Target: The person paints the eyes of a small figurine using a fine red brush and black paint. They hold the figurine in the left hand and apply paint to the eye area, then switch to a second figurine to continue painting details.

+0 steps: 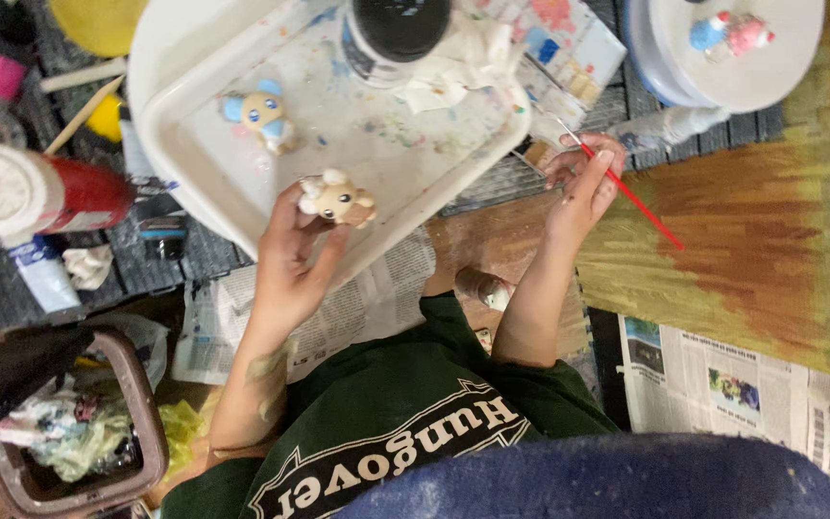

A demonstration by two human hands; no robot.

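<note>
The left hand [290, 255] has its grip closed around a small tan animal figurine [336, 199], held over the near edge of a white tray [386, 144]. The right hand [583, 183] pinches a red paintbrush [641, 205] just right of the tray. A blue-eared figurine [259, 113] lies on the tray's left side.

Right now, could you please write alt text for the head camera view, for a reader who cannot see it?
Seen from above, a person's left hand holds a small beige animal figurine at the edge of a paint-smeared white tray, while the right hand holds a thin red-handled paintbrush. A blue-eared figurine lies on the tray, over newspaper.
</note>
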